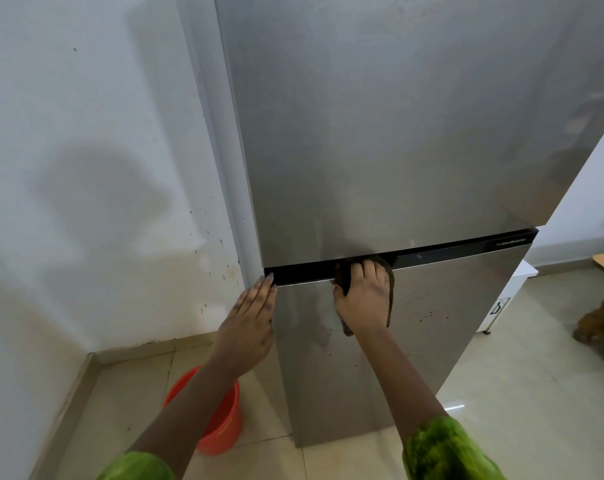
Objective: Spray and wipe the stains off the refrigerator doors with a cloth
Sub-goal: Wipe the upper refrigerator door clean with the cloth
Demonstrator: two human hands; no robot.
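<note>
A tall silver refrigerator fills the middle: an upper door (380,133) and a lower door (449,323), split by a black strip (466,249). My right hand (362,299) presses a dark brown cloth (391,289) against the top of the lower door, its fingertips curled over the cloth at the black strip. My left hand (250,320) lies flat with straight fingers on the lower door's left edge, just below the strip. Small reddish-brown spots (428,315) dot the lower door to the right of the cloth. No spray bottle is in view.
An orange bucket (220,420) stands on the tiled floor by the refrigerator's left foot, partly behind my left forearm. A stained white wall (103,168) is at the left. At the right stand a white cabinet (501,306) and carved wooden furniture (602,320).
</note>
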